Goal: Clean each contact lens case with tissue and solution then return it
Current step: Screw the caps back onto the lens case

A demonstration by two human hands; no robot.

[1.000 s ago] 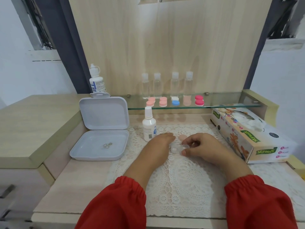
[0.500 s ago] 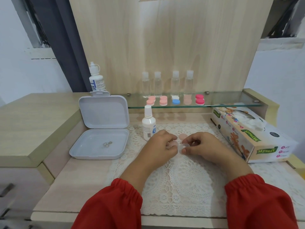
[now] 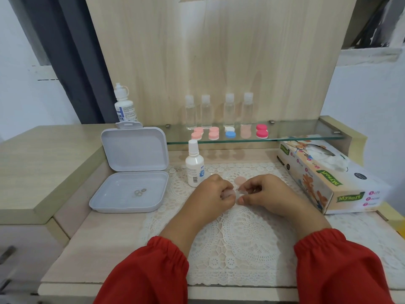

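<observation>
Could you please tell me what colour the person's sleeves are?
Red sleeves, clearest in the head view.

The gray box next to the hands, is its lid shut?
No, the gray box sits open, its lid standing up behind the tray, with small rings lying inside.

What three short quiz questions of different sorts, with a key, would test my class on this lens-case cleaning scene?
1. True or false: the tissue box lies to the person's left.
2. How many clear bottles stand on the glass shelf?
3. What do both hands hold: A) lens case, B) solution bottle, C) tissue?

Key: 1. False, right. 2. Four. 3. A; left hand and right hand grip it.
</observation>
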